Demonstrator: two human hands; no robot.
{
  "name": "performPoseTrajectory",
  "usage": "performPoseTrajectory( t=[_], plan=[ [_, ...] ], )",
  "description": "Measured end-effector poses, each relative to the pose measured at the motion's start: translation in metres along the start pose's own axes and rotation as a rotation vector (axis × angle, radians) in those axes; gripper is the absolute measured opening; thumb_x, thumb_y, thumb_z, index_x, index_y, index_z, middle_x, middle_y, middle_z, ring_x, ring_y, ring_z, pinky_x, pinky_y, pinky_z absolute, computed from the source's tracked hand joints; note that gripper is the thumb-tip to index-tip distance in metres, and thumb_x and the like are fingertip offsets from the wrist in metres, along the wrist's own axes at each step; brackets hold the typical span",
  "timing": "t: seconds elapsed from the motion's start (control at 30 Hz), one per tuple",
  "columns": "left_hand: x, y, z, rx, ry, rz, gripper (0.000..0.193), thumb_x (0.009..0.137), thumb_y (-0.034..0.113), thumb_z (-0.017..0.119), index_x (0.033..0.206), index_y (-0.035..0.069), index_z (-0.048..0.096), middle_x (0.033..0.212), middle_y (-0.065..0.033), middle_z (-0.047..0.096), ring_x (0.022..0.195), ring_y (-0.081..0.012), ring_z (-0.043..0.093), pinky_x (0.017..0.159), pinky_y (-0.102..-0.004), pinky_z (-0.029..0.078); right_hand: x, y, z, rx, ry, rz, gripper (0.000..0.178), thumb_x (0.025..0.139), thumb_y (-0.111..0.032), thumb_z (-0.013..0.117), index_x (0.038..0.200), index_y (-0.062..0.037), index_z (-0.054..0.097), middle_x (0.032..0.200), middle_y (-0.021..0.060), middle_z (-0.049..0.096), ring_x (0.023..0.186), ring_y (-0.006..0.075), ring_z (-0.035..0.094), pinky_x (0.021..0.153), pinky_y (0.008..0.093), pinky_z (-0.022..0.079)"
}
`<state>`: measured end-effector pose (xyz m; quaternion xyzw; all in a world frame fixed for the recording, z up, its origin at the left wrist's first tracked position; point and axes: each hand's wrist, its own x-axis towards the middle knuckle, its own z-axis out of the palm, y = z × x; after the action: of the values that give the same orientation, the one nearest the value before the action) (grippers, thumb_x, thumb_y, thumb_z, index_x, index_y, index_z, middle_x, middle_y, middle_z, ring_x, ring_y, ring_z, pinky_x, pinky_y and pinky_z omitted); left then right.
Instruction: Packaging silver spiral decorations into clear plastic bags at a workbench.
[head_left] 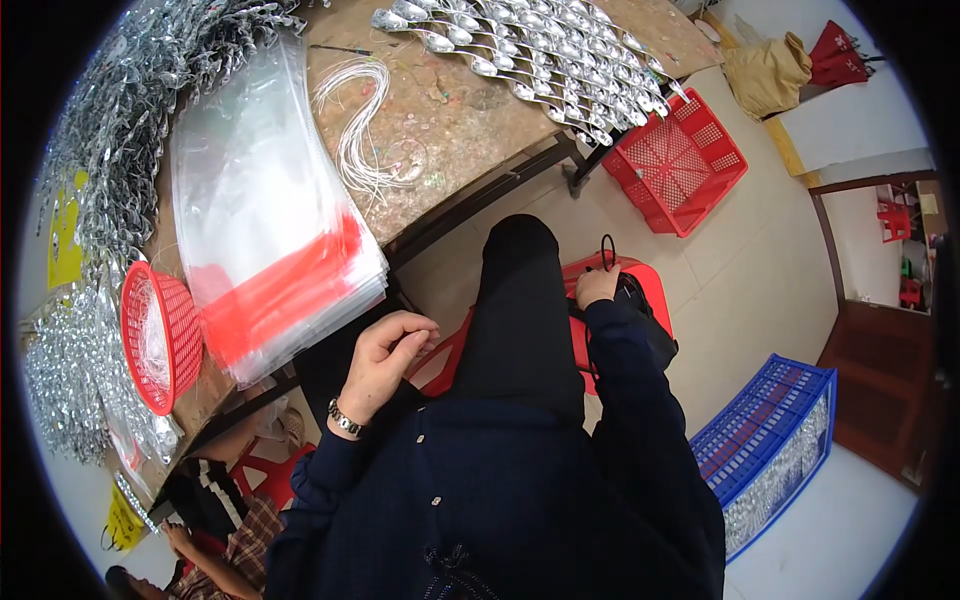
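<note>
My left hand [385, 362], with a metal-band watch [346, 418] at the wrist, hovers just off the table's front edge. Its fingers are curled and the thumb lies against them; whatever may be in them is hidden. Beside it on the table lies a stack of clear plastic bags [270, 180] with red bands. Over a red stool [655, 290] to the right, my right hand [598, 287] is closed at a black bag [640, 318]. A thin black loop [608, 250] sticks up past its fingers, which are partly hidden.
The worktable [450, 130] bears white cords [355, 130], strings of silver beads [540, 60] and a red basket [163, 340]. A red crate [680, 165] and a blue crate [765, 430] stand on the floor. Another person [240, 550] sits at lower left.
</note>
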<state>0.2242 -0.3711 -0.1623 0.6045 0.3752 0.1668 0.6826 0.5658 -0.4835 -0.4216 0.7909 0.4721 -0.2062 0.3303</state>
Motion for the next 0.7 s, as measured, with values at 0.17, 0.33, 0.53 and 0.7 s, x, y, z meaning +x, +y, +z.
performPoseTrajectory(
  t=[0.17, 0.33, 0.53, 0.7],
  plan=[
    [-0.002, 0.0, 0.0, -0.003, 0.007, -0.009, 0.015, 0.092, 0.004, 0.053, 0.1, -0.003, 0.063, 0.092, -0.0061, 0.062, 0.082, -0.0118, 0.061, 0.074, -0.0235, 0.049, 0.0, 0.001, 0.004, 0.027, -0.017, -0.001, 0.033, 0.092, -0.021, 0.042, 0.108, -0.0163, 0.07, 0.112, 0.0038, 0.067, 0.109, 0.0217, 0.061, 0.106, 0.0586, 0.02],
    [-0.004, -0.003, -0.001, 0.027, 0.004, 0.033, 0.016, 0.093, 0.008, 0.054, 0.101, -0.001, 0.064, 0.094, -0.0061, 0.064, 0.082, -0.0124, 0.062, 0.072, -0.0243, 0.049, -0.013, 0.006, 0.012, 0.036, 0.003, 0.018, 0.032, 0.091, -0.021, 0.043, 0.108, -0.016, 0.07, 0.112, 0.0045, 0.067, 0.108, 0.0223, 0.061, 0.107, 0.0578, 0.02],
    [-0.006, -0.002, 0.002, 0.035, -0.002, 0.026, 0.015, 0.093, 0.008, 0.054, 0.1, -0.001, 0.064, 0.092, -0.0053, 0.064, 0.081, -0.0121, 0.062, 0.072, -0.0239, 0.049, -0.039, 0.008, 0.032, 0.039, 0.049, 0.025, 0.031, 0.091, -0.02, 0.043, 0.103, -0.0148, 0.071, 0.105, 0.0059, 0.068, 0.1, 0.0228, 0.064, 0.107, 0.058, 0.019],
    [-0.006, -0.003, 0.006, 0.014, -0.006, 0.033, 0.015, 0.092, 0.006, 0.054, 0.1, -0.002, 0.063, 0.092, -0.0059, 0.063, 0.082, -0.0123, 0.062, 0.073, -0.0241, 0.049, -0.056, 0.001, 0.06, 0.062, 0.074, 0.037, 0.032, 0.091, -0.018, 0.041, 0.099, -0.0123, 0.071, 0.1, 0.0056, 0.068, 0.095, 0.0224, 0.065, 0.106, 0.0593, 0.019]
  ],
)
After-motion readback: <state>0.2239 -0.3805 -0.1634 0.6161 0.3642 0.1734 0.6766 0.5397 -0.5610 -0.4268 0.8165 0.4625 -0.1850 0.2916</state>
